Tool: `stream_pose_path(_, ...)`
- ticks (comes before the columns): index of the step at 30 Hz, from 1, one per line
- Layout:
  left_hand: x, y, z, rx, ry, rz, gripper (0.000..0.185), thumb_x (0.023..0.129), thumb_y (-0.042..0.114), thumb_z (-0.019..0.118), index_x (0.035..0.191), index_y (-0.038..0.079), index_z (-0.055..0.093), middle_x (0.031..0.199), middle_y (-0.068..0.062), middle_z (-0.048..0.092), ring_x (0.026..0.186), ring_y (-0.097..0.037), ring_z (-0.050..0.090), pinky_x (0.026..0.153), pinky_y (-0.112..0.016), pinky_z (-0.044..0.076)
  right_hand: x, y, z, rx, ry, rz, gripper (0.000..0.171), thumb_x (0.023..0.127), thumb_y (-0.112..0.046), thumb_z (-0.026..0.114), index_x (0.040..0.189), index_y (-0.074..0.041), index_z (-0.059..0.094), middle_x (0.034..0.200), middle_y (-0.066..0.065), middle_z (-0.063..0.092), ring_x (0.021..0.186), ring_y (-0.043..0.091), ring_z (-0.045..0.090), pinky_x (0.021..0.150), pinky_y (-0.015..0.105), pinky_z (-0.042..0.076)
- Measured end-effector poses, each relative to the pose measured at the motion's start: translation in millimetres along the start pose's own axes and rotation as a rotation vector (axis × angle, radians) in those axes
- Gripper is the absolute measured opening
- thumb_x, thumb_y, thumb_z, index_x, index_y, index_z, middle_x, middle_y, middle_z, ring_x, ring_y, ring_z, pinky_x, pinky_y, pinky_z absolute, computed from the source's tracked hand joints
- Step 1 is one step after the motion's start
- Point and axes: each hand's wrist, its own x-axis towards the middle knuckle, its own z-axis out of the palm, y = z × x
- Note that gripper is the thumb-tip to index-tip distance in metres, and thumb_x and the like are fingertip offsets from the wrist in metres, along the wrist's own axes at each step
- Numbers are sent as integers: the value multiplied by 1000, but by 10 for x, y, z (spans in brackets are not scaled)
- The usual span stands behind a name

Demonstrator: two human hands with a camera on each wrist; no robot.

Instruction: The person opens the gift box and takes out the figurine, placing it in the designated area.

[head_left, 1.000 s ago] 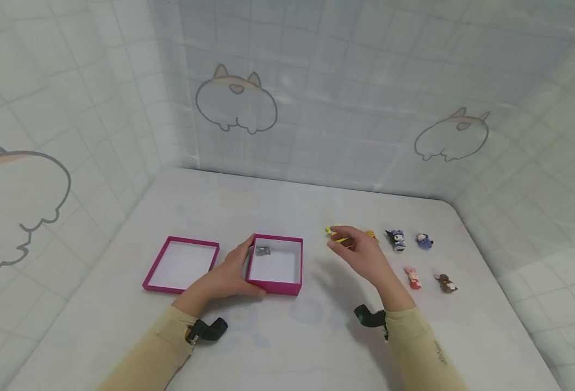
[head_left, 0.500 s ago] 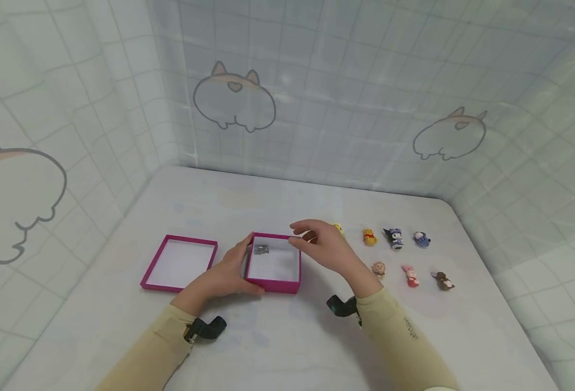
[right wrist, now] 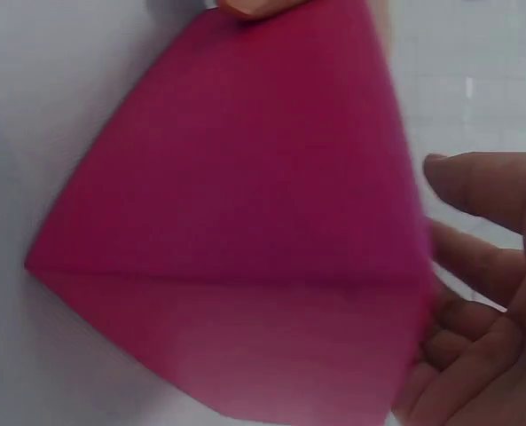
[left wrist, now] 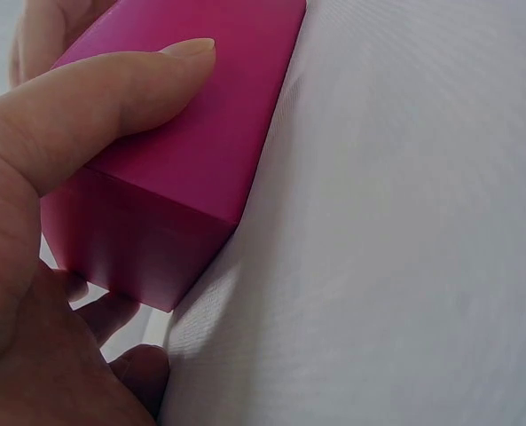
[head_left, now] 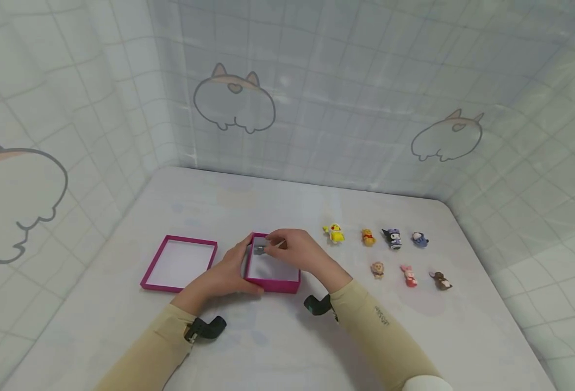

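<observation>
My left hand (head_left: 226, 276) grips the left side of an open magenta box (head_left: 274, 286) with a white inside. In the left wrist view the thumb (left wrist: 129, 93) lies across one side of the box and fingers reach around another. A small grey figurine (head_left: 259, 250) lies in the box's far left corner. Over the box, my right hand (head_left: 299, 251) reaches in from the right, its fingertips right beside the figurine; whether they touch it cannot be told. The right wrist view shows that thumb and the fingers apart, partly hidden behind the box wall (right wrist: 245, 195).
A magenta-rimmed lid (head_left: 182, 263) lies inside-up to the left. On the right are several figurines: a yellow one (head_left: 335, 233), an orange bear (head_left: 368, 237), a black-and-purple one (head_left: 393, 239), a blue one (head_left: 419, 239), a tan one (head_left: 377, 269), a pink one (head_left: 408, 276) and a brown one (head_left: 441, 281).
My right hand has moved left from beside the yellow figurine to inside the box, uncovering the yellow and tan figurines. The left hand and the box stay in place.
</observation>
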Motion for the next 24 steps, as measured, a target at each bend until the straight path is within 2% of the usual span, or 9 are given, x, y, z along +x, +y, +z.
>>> stream_pose_path(4, 1, -1, 3, -7, -2, 9, 136, 61, 48, 92, 160, 21, 1, 163, -8, 14, 145, -32, 16, 110, -64, 27, 62, -24, 80, -99, -67, 8, 41, 95, -29, 68, 131, -11, 64, 117, 1, 68, 98, 13, 62, 83, 27, 54)
stream_pose_path(8, 9, -13, 20, -11, 0, 23, 136, 61, 47, 92, 160, 20, 2, 163, -7, 14, 146, -32, 16, 111, -62, 26, 106, -46, 146, -191, -95, -11, 38, 95, -24, 66, 131, -11, 64, 120, 1, 67, 99, 15, 61, 84, 29, 53)
stream_pose_path(14, 20, -21, 41, -16, 5, 20, 137, 60, 48, 92, 160, 20, 3, 162, -8, 16, 145, -32, 18, 110, -63, 27, 146, -69, 206, -318, -116, -41, 30, 94, -16, 64, 124, -12, 67, 114, -1, 69, 89, 12, 59, 82, 28, 53)
stream_pose_path(19, 22, -27, 46, -1, -1, 11, 137, 59, 50, 92, 160, 21, 3, 162, -7, 15, 145, -32, 18, 109, -63, 28, 142, -98, 211, -350, -124, -30, 29, 94, -18, 64, 122, -12, 67, 113, -1, 68, 87, 12, 58, 81, 27, 53)
stream_pose_path(24, 17, -16, 28, 7, 9, 17, 137, 60, 49, 92, 160, 21, 3, 162, -7, 16, 145, -32, 18, 110, -63, 27, 146, -107, 195, -349, -130, -43, 25, 95, -16, 63, 118, -11, 69, 102, -3, 68, 82, 12, 57, 75, 24, 52)
